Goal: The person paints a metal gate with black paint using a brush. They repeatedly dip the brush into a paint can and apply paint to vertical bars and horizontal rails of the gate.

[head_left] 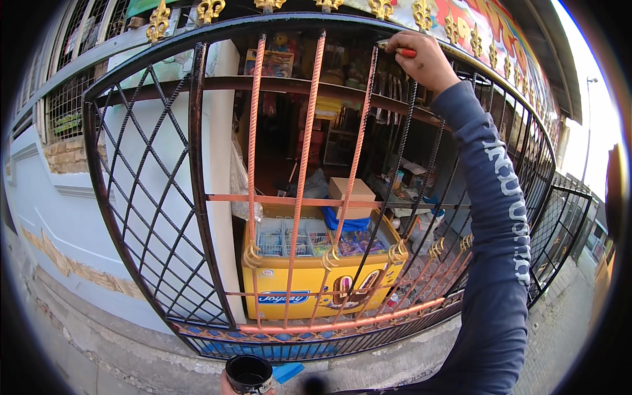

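Right hand (424, 60) raised high, fingers (403, 45) clamped together on a small brush (403, 51) with an orange-red handle, tip pressed against the top of a twisted vertical bar (361, 141) just under the black arch (276, 25) of the metal gate. Brush held near the fingertips, bristle end hidden behind bar and hand, so contact with the metal only partly visible. Left hand (230, 385) low at the bottom edge, fingers wrapped on a small dark paint can (249, 373), open top up, held level. Can well apart from the brush, far below it. Several bars already orange, the rest black.

Risks, as a judgement: paint dripping off the raised brush down the sleeve (500, 197) or onto the pavement; can tipping while attention stays overhead; brush slipping from the pinch at full reach; stray strokes hitting the gold finials (210, 9) or the black arch; drips through the gate onto the yellow freezer (309, 283) behind.
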`<state>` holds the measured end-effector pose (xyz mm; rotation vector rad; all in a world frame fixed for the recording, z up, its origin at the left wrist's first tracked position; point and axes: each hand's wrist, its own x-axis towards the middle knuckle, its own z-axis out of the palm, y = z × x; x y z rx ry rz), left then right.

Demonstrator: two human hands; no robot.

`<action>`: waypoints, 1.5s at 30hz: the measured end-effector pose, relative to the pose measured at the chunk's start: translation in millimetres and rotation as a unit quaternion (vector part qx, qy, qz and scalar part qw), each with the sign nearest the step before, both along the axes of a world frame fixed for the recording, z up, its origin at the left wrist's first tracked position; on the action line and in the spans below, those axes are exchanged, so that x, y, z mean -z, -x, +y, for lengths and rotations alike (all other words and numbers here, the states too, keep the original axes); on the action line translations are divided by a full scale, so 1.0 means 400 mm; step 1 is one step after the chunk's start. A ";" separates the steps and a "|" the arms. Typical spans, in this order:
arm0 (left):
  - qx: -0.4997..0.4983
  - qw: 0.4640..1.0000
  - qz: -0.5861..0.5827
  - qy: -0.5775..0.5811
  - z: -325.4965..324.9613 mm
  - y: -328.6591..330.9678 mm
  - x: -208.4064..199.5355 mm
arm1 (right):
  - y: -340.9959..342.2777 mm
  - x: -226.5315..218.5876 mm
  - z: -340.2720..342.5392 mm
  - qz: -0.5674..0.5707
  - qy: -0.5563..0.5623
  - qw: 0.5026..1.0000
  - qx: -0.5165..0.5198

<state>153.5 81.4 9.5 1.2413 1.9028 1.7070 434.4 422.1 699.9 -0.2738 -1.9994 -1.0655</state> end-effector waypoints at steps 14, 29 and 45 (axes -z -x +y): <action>-0.007 1.000 0.014 0.005 -0.022 0.001 -0.039 | 0.028 -0.029 -0.021 0.066 0.085 0.992 0.069; -0.017 0.999 0.002 0.033 -0.062 0.020 -0.040 | 0.037 0.006 0.053 0.268 0.091 0.958 -0.038; -0.013 0.998 -0.014 0.059 -0.131 0.032 -0.033 | 0.051 0.054 0.076 0.319 0.129 0.933 -0.107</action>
